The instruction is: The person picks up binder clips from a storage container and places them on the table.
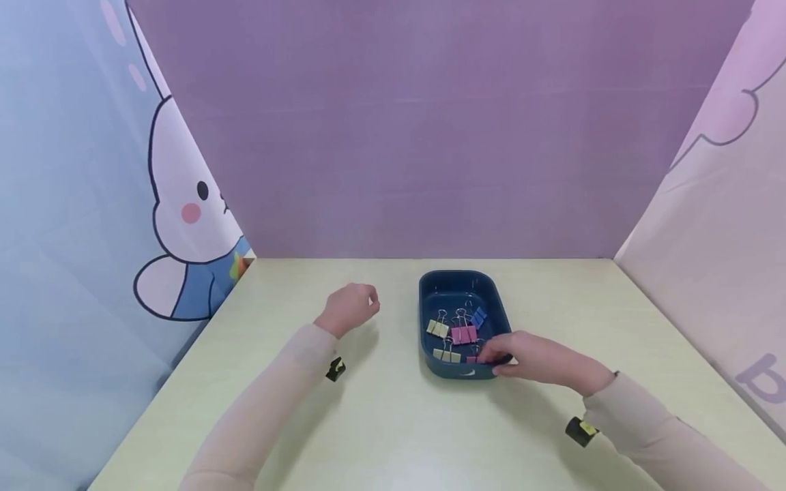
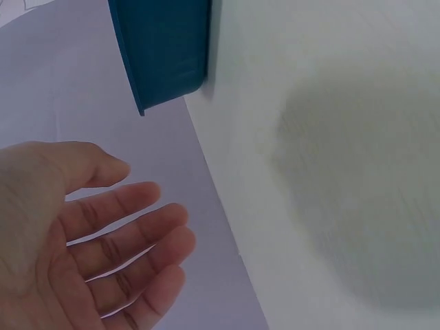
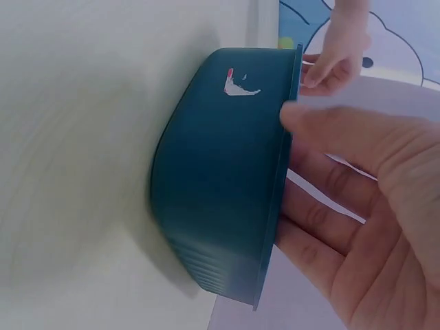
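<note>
A dark blue-green box [image 1: 456, 370] stands on the table, with several binder clips inside. Among them are a pink clip [image 1: 464, 334], a blue clip [image 1: 478, 317] and two pale yellow ones, the upper yellow clip [image 1: 437, 329] lying by the left wall. My right hand [image 1: 534, 356] is at the box's near right corner. Its fingers reach over the rim beside a second pink clip [image 1: 471, 359]; in the right wrist view its thumb [image 3: 320, 127] is at the rim and the fingertips are hidden. Left of the box my left hand [image 2: 89, 240] hovers with loosely bent fingers, holding nothing.
The pale table [image 1: 393, 436] meets a purple backdrop [image 1: 430, 136] at its far edge. Cloth with a cartoon figure [image 1: 190, 184] hangs at the left, another printed cloth [image 1: 724, 239] at the right. Dark small devices sit below both sleeves.
</note>
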`<state>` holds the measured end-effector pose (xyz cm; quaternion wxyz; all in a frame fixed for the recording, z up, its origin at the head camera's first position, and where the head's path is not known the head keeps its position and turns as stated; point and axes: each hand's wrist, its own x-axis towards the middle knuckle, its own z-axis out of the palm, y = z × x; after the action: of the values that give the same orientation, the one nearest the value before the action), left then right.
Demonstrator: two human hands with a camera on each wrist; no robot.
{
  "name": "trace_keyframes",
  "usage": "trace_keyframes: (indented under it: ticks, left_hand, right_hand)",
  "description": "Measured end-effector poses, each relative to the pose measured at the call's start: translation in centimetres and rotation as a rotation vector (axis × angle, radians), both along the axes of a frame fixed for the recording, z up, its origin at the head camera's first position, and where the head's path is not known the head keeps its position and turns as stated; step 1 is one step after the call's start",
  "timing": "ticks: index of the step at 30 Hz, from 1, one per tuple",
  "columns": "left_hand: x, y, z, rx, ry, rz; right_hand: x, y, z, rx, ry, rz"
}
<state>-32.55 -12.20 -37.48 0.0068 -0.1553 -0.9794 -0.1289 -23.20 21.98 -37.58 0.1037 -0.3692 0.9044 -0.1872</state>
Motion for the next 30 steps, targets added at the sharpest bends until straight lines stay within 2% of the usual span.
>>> trace_keyframes:
  ticks: [4, 7, 10, 13, 16, 18, 24, 27, 30]
  left_hand:
    - [0.1, 1.5, 1.2, 0.037, 0.011, -0.028]
    - [0.6, 3.5, 2.4, 0.075, 0.004, -0.103]
    - [1.4, 5.8, 3.4, 0.074, -0.031, -0.259]
    - [2.4, 8.2, 3.9, 0.018, -0.098, -0.426]
    - [3.1, 10.2, 3.7, -0.073, -0.131, -0.528]
    - [3.2, 11.4, 3.1, -0.136, -0.134, -0.540]
    - [2.6, 13.0, 0.6, -0.303, -0.152, -0.502]
    - [2.3, 13.2, -0.4, -0.343, -0.160, -0.493]
    - [2.2, 13.3, -0.8, -0.334, -0.164, -0.480]
  right_hand:
    - [-0.1, 0.0, -0.1, 0.000, 0.039, 0.017]
    - [-0.2, 0.0, -0.1, 0.002, 0.040, 0.015]
    - [-0.2, 0.0, -0.2, -0.009, 0.021, 0.005]
    - [-0.1, 0.0, -0.3, -0.024, -0.002, -0.004]
    - [-0.1, 0.0, -0.3, -0.036, -0.020, -0.010]
    - [-0.1, 0.1, -0.3, -0.039, -0.019, -0.013]
    - [0.0, 0.1, -0.3, -0.046, 0.005, -0.004]
    - [0.1, 0.0, -0.4, -0.053, 0.015, 0.004]
    - [0.1, 0.1, -0.4, -0.054, 0.015, 0.004]
